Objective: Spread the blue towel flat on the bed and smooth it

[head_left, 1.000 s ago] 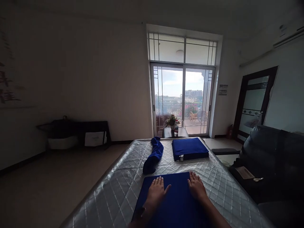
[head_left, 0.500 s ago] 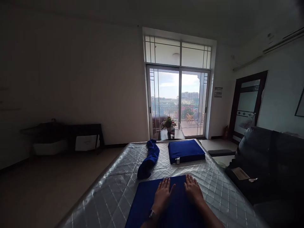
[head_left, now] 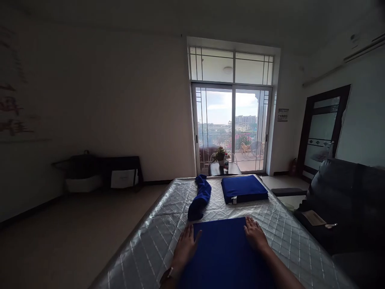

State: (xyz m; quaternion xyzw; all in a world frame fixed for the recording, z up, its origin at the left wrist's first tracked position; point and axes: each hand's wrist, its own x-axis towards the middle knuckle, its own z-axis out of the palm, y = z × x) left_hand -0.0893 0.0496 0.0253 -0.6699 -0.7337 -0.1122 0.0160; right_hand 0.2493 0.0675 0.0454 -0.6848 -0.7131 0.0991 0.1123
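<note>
A flat, folded blue cloth (head_left: 222,253) lies in front of me on a table with a silver quilted cover (head_left: 150,241). My left hand (head_left: 185,245) rests at its far left corner, fingers stretched out and thumb apart. On the far right corner lies my right hand (head_left: 255,233), also flat with the fingers extended. Neither hand grips anything. Beyond them a neat stack of folded blue cloth (head_left: 245,188) with a white tag sits toward the far right. To its left is a crumpled, elongated blue cloth (head_left: 200,198).
A black sofa (head_left: 339,192) with a brown flat item (head_left: 313,218) on it stands at the right. Behind the covered table is a small dark table (head_left: 216,169) with a potted plant (head_left: 220,154) and a bottle (head_left: 225,163), before sliding glass doors (head_left: 233,128).
My hands have moved apart, the left to the left edge of the folded cloth and the right to its right corner. The whole view has shifted slightly.
</note>
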